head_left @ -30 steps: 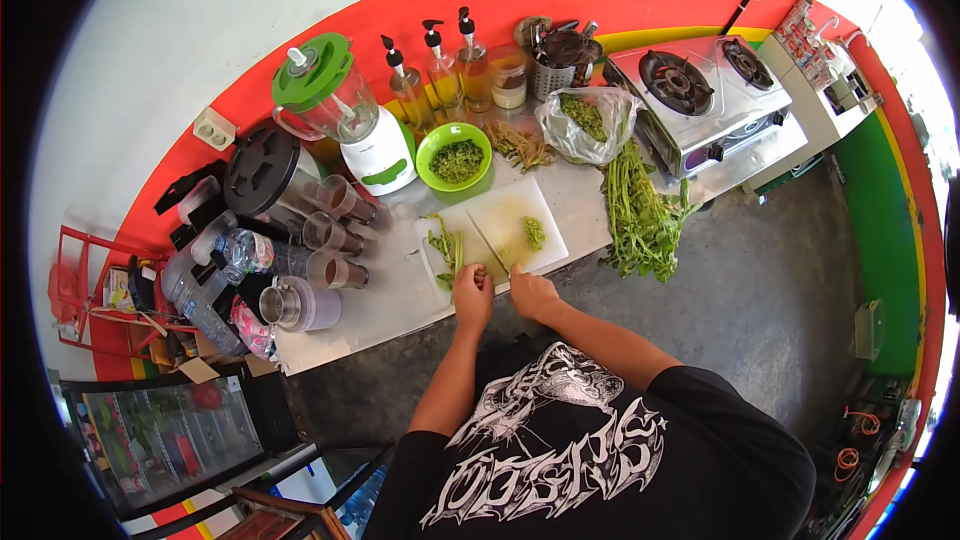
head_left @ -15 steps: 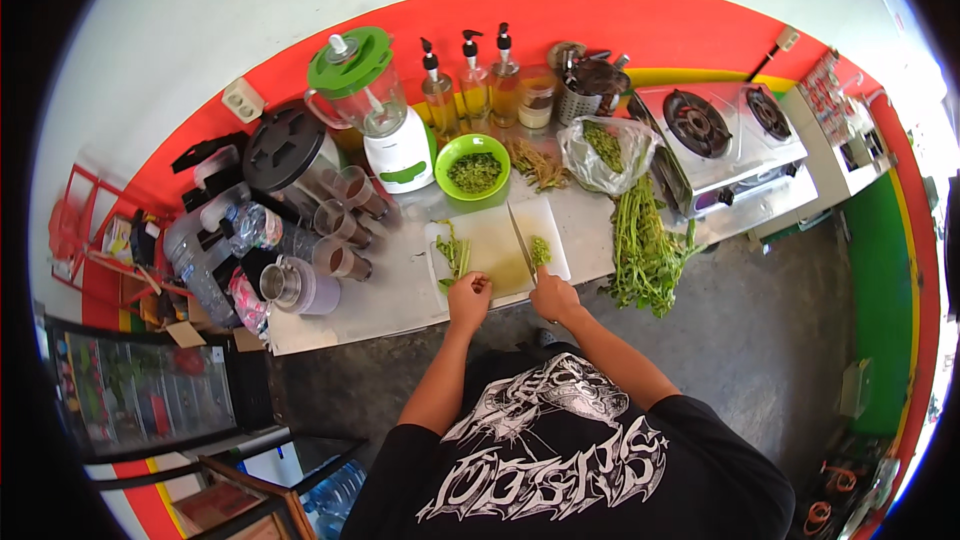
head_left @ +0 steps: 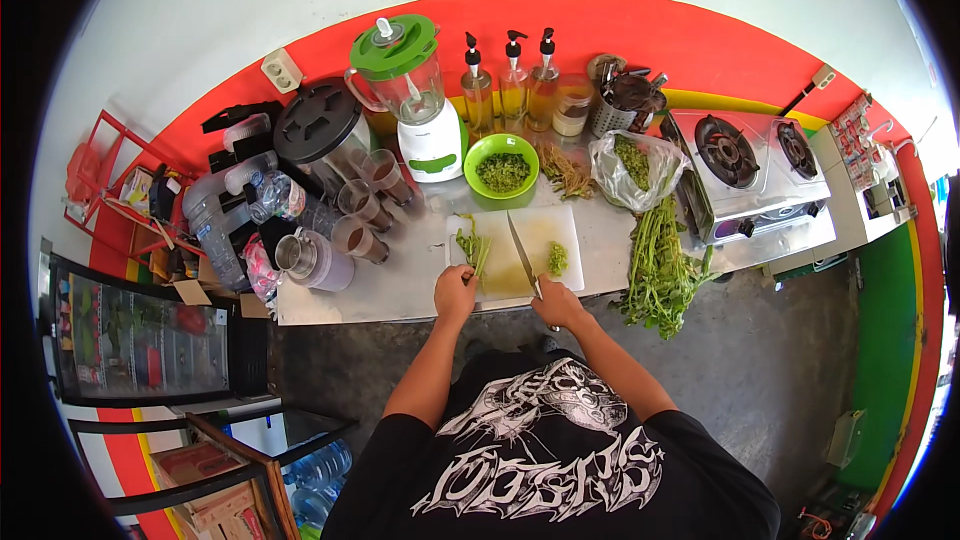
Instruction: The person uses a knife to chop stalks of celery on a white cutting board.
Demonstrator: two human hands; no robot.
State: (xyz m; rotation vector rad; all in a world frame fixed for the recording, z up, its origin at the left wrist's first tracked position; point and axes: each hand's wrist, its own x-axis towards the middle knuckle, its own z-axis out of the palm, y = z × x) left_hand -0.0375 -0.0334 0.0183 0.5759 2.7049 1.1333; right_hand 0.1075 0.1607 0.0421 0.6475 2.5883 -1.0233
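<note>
Head view: your right hand grips a long, silver-bladed knife over the white rectangular cutting board; your left hand curls beside slender green stalks lying there, its grasp unclear.

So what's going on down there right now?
The person's right hand holds a kitchen knife, its blade pointing away across the white cutting board, between some green stalks and a small chopped pile. The left hand is by the stalks' near end; its grip is unclear. Behind the board, a lime-green bowl holds more chopped greens.
</note>
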